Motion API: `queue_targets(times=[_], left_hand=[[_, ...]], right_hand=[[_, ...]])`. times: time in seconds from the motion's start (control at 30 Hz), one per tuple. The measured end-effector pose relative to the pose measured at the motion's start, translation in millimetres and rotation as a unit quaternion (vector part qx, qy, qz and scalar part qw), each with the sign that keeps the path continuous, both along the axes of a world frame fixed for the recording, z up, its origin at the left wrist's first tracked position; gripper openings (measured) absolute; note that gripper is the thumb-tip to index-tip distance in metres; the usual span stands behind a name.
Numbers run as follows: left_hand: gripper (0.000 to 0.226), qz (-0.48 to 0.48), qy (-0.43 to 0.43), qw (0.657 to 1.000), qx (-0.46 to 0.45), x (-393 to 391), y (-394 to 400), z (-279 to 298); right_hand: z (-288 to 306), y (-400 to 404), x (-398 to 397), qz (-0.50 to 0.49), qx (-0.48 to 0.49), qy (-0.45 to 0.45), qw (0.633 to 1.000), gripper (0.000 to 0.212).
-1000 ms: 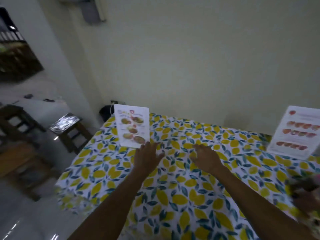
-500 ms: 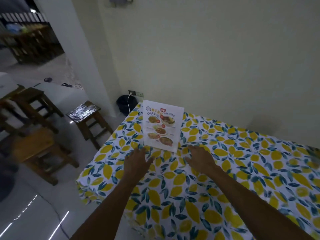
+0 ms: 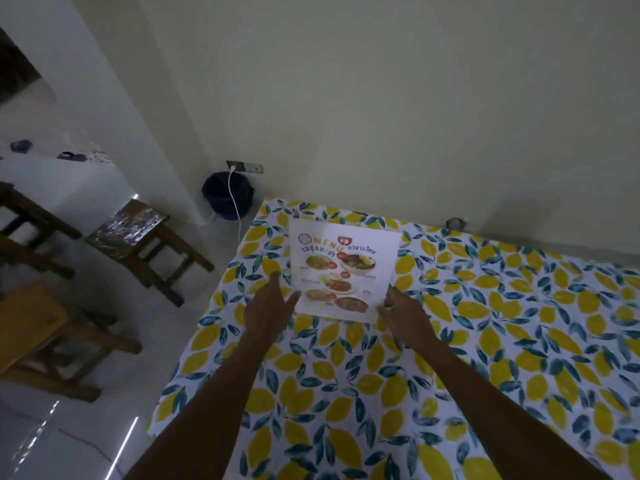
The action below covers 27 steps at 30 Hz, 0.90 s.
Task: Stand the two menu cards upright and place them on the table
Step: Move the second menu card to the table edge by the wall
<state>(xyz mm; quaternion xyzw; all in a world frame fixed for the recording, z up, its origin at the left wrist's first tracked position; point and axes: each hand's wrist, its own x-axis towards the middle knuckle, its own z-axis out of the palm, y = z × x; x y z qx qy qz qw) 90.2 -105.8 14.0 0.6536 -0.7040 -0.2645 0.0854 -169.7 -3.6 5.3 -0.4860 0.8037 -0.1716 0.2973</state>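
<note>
One white menu card with food photos stands upright near the far left corner of the table, which is covered by a lemon-print cloth. My left hand is at the card's lower left edge, fingers spread, thumb touching or nearly touching the card. My right hand is at the lower right corner, with its fingertips against the edge. Neither hand visibly grips the card. The second menu card is out of view.
The table's far edge meets a pale wall. A dark bin with a white cable stands on the floor by the corner. Wooden stools and a wooden chair are on the tiled floor to the left.
My view has swung left, and the second card at the right has dropped out of view. Both hands have moved forward from below the card to its two lower sides.
</note>
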Motion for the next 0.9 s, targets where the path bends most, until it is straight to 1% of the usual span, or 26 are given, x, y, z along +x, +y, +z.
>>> queue_targets(times=[0.03,0.07,0.1,0.17,0.23,0.27,0.37,0.47,0.57,0.67,0.73,0.83,0.9], left_hand=[[0.069,-0.004,0.017,1.000,0.003,-1.0,-7.8,-0.2],[0.067,-0.015,0.037,0.999,0.006,-2.4,-14.6,-1.7],[0.062,-0.026,0.053,0.998,0.005,-3.9,-21.0,-2.4],[0.049,-0.050,0.069,0.996,-0.005,-5.7,-31.4,-1.3],[0.038,-0.074,0.077,0.994,-0.017,-3.7,-43.6,-1.6],[0.036,-0.092,0.076,0.993,-0.020,-1.6,-51.5,-2.9],[0.037,-0.148,0.067,0.986,-0.043,8.9,-83.5,-4.9],[0.031,-0.183,0.077,0.977,-0.073,24.7,-131.2,-4.4],[0.039,-0.189,0.099,0.974,-0.079,40.4,-191.3,-2.1],[0.043,-0.194,0.141,0.969,-0.059,50.9,-248.5,2.5],[0.045,-0.192,0.165,0.965,-0.062,53.8,-278.3,6.9],[0.034,-0.197,0.164,0.964,-0.075,50.7,-310.4,14.8],[0.030,-0.206,0.150,0.963,-0.088,44.2,-327.1,14.7]], right_hand=[[-1.0,-1.9,1.1,-0.009,-0.015,-0.003,1.000,0.016],[-4.6,-3.2,2.1,-0.015,-0.034,-0.006,0.999,0.032],[-4.4,-4.1,3.9,-0.022,-0.052,-0.002,0.998,0.039],[-5.3,-5.2,8.5,-0.026,-0.087,0.012,0.996,0.043],[-13.6,-6.8,11.6,-0.038,-0.102,0.031,0.994,0.040],[-17.9,-8.7,11.3,-0.050,-0.101,0.030,0.993,0.035],[-22.1,-24.9,20.7,-0.069,-0.111,0.054,0.990,0.024],[-15.1,-62.3,39.0,-0.095,-0.138,0.052,0.984,0.021],[0.8,-117.4,55.7,-0.089,-0.125,0.066,0.986,0.023],[12.9,-173.2,67.5,-0.084,-0.128,0.076,0.985,0.022],[18.9,-205.1,72.4,-0.084,-0.131,0.081,0.984,0.021],[18.4,-240.8,69.1,-0.095,-0.114,0.097,0.984,0.019],[11.9,-255.6,62.9,-0.110,-0.102,0.096,0.984,0.022]])
